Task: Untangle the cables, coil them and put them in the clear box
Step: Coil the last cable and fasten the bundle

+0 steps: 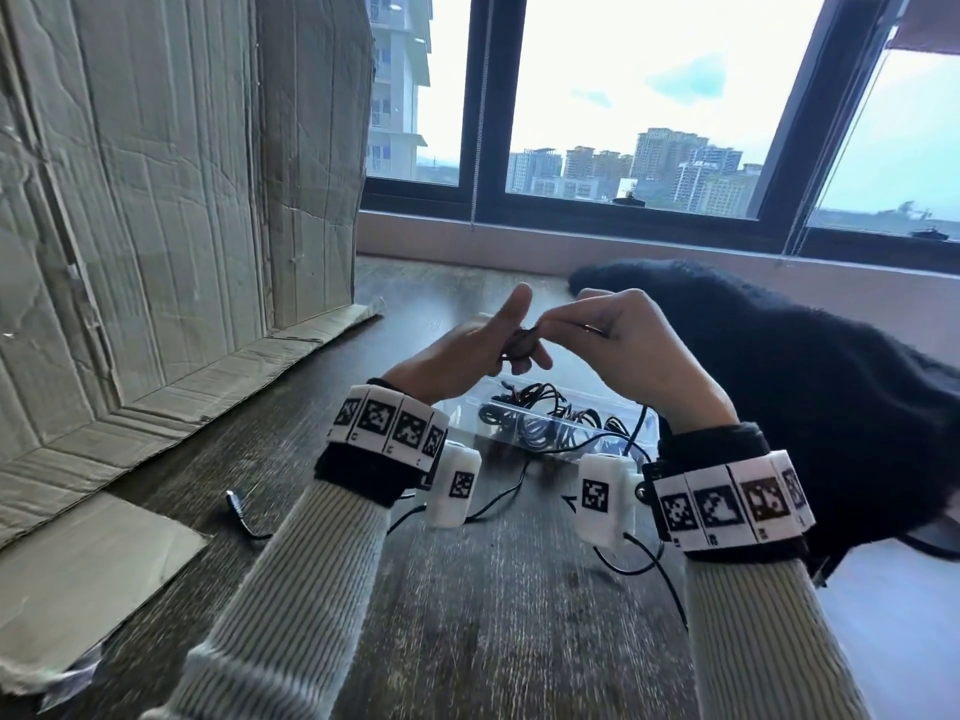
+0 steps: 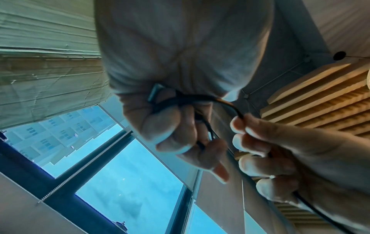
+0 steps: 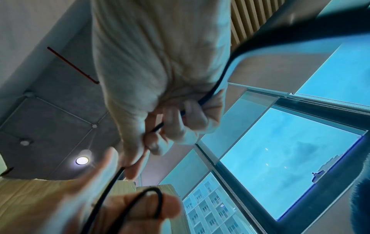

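Both hands are raised over the clear box (image 1: 587,397), which holds several coiled dark cables (image 1: 540,426). My left hand (image 1: 511,345) grips a small coil of black cable (image 1: 522,341) in its curled fingers, thumb pointing up. In the left wrist view the coil (image 2: 180,98) sits in the left hand (image 2: 180,134), with a plug at the palm. My right hand (image 1: 566,324) pinches the same cable just right of the coil (image 2: 240,116). The cable (image 3: 220,76) runs through the right hand (image 3: 170,123) and trails down to the floor (image 1: 498,504).
Flattened cardboard sheets (image 1: 156,200) lean at the left and lie on the wooden surface (image 1: 493,615). A black fuzzy garment (image 1: 831,407) lies at the right. A loose cable end with a plug (image 1: 235,504) rests near the cardboard. A window ledge (image 1: 571,246) runs behind.
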A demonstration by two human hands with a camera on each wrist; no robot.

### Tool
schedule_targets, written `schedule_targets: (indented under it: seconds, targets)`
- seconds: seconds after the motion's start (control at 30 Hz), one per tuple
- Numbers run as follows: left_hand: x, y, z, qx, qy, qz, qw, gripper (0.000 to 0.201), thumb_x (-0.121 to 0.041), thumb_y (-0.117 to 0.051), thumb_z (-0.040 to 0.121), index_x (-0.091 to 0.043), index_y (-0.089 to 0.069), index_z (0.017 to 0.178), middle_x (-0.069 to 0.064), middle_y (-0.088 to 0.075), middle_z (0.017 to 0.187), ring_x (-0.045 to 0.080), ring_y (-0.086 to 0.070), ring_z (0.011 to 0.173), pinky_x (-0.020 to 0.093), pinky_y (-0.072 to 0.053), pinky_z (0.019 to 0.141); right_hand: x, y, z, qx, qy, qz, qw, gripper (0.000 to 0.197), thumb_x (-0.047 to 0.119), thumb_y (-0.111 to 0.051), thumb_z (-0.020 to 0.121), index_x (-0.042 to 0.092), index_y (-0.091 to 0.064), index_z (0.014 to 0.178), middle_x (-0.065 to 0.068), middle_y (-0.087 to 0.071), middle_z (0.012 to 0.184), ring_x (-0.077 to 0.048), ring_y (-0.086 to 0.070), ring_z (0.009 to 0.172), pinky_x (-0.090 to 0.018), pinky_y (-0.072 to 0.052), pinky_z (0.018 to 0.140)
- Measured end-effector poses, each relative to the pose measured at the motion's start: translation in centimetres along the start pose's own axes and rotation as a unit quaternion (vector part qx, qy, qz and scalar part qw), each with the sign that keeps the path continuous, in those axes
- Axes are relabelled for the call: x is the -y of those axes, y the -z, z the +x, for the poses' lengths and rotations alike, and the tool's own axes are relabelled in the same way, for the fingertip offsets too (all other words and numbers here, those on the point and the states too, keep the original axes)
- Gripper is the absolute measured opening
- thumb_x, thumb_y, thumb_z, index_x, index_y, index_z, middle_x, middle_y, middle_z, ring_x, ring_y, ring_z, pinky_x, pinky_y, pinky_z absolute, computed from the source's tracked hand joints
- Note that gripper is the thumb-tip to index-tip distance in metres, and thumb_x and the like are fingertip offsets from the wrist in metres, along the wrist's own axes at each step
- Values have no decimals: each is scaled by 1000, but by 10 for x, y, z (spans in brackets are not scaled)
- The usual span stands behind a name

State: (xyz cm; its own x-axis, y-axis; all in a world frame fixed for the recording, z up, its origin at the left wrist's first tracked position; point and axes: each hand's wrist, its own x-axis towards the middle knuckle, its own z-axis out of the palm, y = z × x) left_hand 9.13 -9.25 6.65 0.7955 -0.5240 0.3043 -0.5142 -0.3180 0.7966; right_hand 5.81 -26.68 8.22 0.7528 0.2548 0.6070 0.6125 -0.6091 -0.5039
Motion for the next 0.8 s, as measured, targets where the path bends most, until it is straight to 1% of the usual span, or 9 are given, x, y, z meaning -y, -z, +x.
schedule_targets:
  seconds: [0.07, 0.13, 0.27, 0.43, 0.53, 0.6, 0.67, 0.73, 0.8]
  targets:
    - [-3, -2, -1, 29, -10, -6, 1000, 56, -37, -26, 102, -3, -69, 89, -2, -45, 64, -2, -39, 43, 6, -28, 43, -5, -1, 1, -57, -20, 29, 998, 8, 25, -72, 83, 21, -79, 86, 16, -65, 67, 0, -55, 66, -26, -44, 69]
    - [-2, -1, -1, 21, -22, -26, 999, 40, -29, -39, 101, -10, -65, 77, -9, -44, 56, -2, -37, 41, 8, -27, 42, -10, -2, 3, -120, -49, 48, 990, 11, 31, -77, 78, 20, -77, 79, 6, -70, 71, -7, -60, 69, -31, -51, 71]
    - [7, 3, 6, -61, -38, -188, 980, 38, -27, -36, 103, -13, -53, 72, -13, -44, 50, 1, -35, 43, 13, -29, 42, -17, 3, 6, -158, -106, 81, 978, 14, 29, -70, 86, 15, -69, 84, 4, -62, 65, 0, -51, 53, -22, -42, 60]
    - [6, 14, 5, -207, -28, -393, 895, 40, -28, -31, 104, -12, -55, 76, 5, -69, 83, 14, -67, 73, 24, -54, 61, -19, 0, 3, -106, -129, 114, 979, 10, 21, -58, 94, 14, -66, 94, 17, -52, 55, 2, -43, 46, -12, -36, 49]
    - [7, 18, 10, -262, -35, -449, 854, 39, -26, -26, 105, -10, -52, 81, 18, -66, 113, 30, -66, 100, 42, -57, 82, -15, -14, 6, -65, -92, 62, 992, 9, 23, -64, 90, 19, -72, 89, 14, -58, 62, 5, -46, 49, -11, -35, 54]
    - [8, 19, 11, -273, -40, -477, 834, 40, -28, -22, 106, -8, -50, 87, 18, -68, 111, 29, -69, 97, 43, -57, 82, -12, -25, 8, -35, -84, 36, 995, 9, 23, -66, 89, 30, -73, 88, 11, -64, 72, 4, -51, 62, -20, -42, 65]
    - [10, 20, 10, -272, -47, -507, 816, 42, -31, -20, 105, -6, -49, 88, 12, -72, 87, 27, -72, 85, 46, -58, 76, -8, -33, 7, 18, -88, 20, 996, 18, 20, -65, 89, 35, -73, 95, 5, -71, 84, -11, -59, 73, -27, -48, 72]
    - [11, 22, 8, -280, -39, -519, 807, 38, -33, -23, 105, -7, -45, 89, 4, -62, 66, 17, -68, 63, 46, -59, 66, -3, -36, 4, 77, -107, 30, 991, 23, 16, -62, 92, 31, -73, 106, 5, -72, 93, -17, -63, 75, -16, -49, 63]
    - [11, 24, 7, -300, -24, -489, 819, 30, -34, -26, 105, -12, -42, 91, -3, -50, 58, 6, -49, 45, 27, -53, 48, 0, -34, 2, 127, -132, 21, 983, 23, 14, -59, 93, 22, -72, 110, 6, -69, 89, -7, -60, 69, -7, -42, 53]
